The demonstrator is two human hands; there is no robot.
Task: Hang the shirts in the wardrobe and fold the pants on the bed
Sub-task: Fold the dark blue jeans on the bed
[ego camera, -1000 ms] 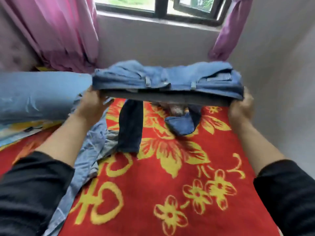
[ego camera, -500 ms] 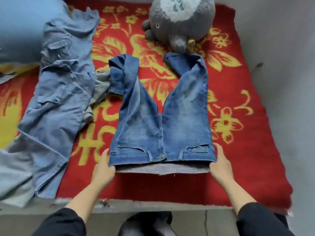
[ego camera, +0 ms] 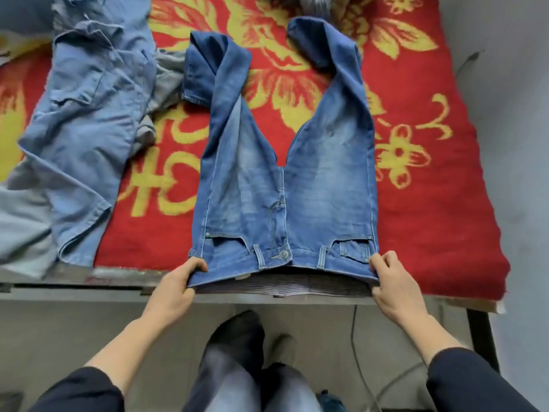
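A pair of blue jeans [ego camera: 282, 173] lies flat on the red flowered blanket [ego camera: 416, 203], waistband at the bed's near edge and legs spread away from me, the left leg's end folded over. My left hand [ego camera: 175, 288] grips the waistband's left corner. My right hand [ego camera: 392, 288] grips its right corner. To the left a light blue shirt [ego camera: 86, 129] lies crumpled on the bed.
A grey plush toy [ego camera: 315, 3] sits at the far end past the jeans' legs. The bed's metal frame [ego camera: 74, 288] runs along the near edge, with a grey wall at the right. My legs and a cable [ego camera: 353, 337] are on the floor below.
The jeans went from held up in the air to spread flat on the blanket. My view dropped and both hands pulled the waistband toward the near edge.
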